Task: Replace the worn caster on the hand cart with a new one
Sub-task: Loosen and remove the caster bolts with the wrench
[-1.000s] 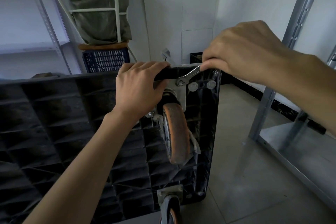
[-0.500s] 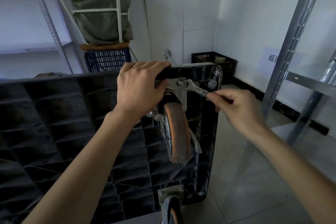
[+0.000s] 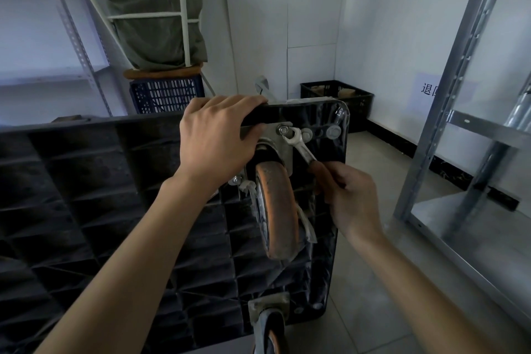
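The black plastic hand cart [image 3: 86,195] stands on its edge with its ribbed underside facing me. A worn orange caster [image 3: 277,210] hangs from a metal plate [image 3: 284,158] bolted near the cart's top right corner. My left hand [image 3: 215,144] grips the cart's top edge just left of the plate. My right hand [image 3: 350,195] holds a silver open-end wrench [image 3: 300,146] by its handle; the wrench jaw sits on the nut [image 3: 284,130] at the plate's top right corner. A second caster [image 3: 270,322] shows at the cart's bottom edge.
A metal shelf frame [image 3: 448,112] stands on the right over the tiled floor [image 3: 373,282]. A black crate [image 3: 336,95] sits in the far corner. A blue crate [image 3: 166,95] under a green sack [image 3: 155,20] stands behind the cart, next to a grey shelf upright [image 3: 74,37].
My right hand has swung the wrench handle from above the cart's edge down and to the right, turning round the nut. My left hand has stayed on the top edge.
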A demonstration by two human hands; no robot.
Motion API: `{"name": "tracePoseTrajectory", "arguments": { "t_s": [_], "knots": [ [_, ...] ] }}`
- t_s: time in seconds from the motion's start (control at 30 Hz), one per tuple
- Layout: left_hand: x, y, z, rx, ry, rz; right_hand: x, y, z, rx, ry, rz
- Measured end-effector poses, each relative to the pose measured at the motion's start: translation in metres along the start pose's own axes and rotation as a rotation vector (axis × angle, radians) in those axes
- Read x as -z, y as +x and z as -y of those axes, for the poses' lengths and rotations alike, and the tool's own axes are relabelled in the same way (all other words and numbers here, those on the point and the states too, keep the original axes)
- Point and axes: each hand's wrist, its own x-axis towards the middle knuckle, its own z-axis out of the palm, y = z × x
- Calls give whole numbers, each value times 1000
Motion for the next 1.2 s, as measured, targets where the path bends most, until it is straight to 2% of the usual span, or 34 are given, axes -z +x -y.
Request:
{"name": "tracePoseTrajectory", "arguments": {
  "t_s": [0.13,0.27,0.43,0.6,0.8,0.97,1.03,1.1,1.2],
  "knots": [
    [1,0,0,3,3,3,-3,-2,-3,8,-27,-15],
    [1,0,0,-3,2,6,21,17,3,224,-417,-12],
    [-1,-1,1,-8,9,-5,53,54,62,603,-842,109],
    [-1,0,1,-6,16,-11,58,82,98,726,-1085,225],
    [0,0,1,-9,25,1,59,91,107,767,-1129,276],
    [-1,0,1,-11,17,-2,60,99,124,888,-1228,330],
    [-1,0,2,-9,21,-5,66,96,122,880,-1186,316],
    [0,-1,2,-9,26,-1,73,88,111,813,-1046,279],
    [0,0,1,-9,19,11,73,67,83,532,-732,182]
  ]
}}
